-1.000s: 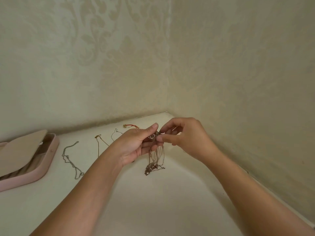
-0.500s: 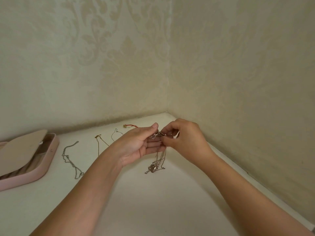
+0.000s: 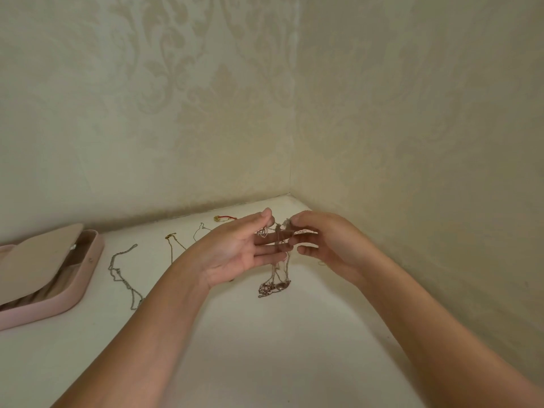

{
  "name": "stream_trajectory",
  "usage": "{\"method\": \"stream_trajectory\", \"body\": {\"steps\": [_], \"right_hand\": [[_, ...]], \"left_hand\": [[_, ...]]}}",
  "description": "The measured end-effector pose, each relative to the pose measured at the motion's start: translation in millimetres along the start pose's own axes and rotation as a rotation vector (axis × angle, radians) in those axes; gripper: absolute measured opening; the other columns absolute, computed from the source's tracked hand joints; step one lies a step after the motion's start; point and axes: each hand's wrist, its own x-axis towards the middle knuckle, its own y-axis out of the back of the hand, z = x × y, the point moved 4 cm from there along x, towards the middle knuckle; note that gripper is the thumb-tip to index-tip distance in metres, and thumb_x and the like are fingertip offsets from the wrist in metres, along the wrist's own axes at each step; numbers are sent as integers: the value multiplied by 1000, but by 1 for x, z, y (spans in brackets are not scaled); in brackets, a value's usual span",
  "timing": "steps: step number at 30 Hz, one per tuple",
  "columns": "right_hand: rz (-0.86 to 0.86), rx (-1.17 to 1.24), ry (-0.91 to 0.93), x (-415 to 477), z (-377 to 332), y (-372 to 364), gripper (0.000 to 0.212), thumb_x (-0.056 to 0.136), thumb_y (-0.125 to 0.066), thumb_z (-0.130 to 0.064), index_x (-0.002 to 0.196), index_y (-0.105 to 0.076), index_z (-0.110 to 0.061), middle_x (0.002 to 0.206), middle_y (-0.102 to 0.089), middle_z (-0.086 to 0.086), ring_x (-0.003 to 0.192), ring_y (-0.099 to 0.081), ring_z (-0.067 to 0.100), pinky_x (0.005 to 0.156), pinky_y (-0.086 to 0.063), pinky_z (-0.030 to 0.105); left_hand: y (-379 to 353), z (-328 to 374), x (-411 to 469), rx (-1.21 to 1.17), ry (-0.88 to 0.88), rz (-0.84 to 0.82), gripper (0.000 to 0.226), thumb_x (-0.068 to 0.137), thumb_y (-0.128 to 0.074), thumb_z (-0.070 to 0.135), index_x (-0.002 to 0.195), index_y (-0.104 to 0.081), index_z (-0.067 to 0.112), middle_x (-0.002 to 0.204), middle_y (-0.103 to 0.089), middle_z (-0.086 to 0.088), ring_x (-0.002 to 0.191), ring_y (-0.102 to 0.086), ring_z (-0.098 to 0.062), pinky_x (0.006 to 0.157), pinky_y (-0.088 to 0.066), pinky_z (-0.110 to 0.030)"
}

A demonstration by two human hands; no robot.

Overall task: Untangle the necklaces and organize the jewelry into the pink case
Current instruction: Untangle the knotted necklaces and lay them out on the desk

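My left hand [image 3: 235, 248] is held palm up over the white tabletop, its fingers fairly straight and its thumb raised. The tangled necklaces [image 3: 275, 285] lie across those fingers and hang down in a clump that touches the table. A small heart pendant sits between the thumb and the index finger. My right hand [image 3: 326, 242] faces it and pinches part of the tangle between thumb and index finger at the top. The pink case [image 3: 88, 278] lies open at the far left, with its beige inner flap raised.
Laid out apart on the table between the case and my hands are a silver chain [image 3: 123, 275], a gold chain [image 3: 172, 245], a thin chain [image 3: 201, 231] and a red bracelet [image 3: 225, 218]. Patterned walls meet in a corner just behind my hands.
My hands have drawn slightly apart. My left hand's fingers have straightened out under the chains, and my right hand has pulled a strand to the right.
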Motion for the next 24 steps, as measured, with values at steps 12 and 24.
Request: {"method": "stream_trajectory", "body": {"steps": [12, 24], "right_hand": [[29, 275, 107, 5, -9, 6, 18, 97, -49, -15, 82, -57, -11, 71, -67, -1, 68, -63, 11, 72, -51, 25], [85, 653, 179, 1, -29, 45, 19, 92, -52, -21, 76, -55, -13, 71, -55, 0, 66, -55, 13, 70, -54, 27]], "left_hand": [[2, 2, 0, 13, 24, 54, 28, 82, -62, 37, 90, -50, 13, 105, -70, -19, 102, -66, -32, 92, -52, -41], [16, -4, 4, -13, 92, 290, 38, 94, -53, 34, 60, -44, 21, 73, -66, -1, 76, -62, -16, 83, -46, -34]]}}
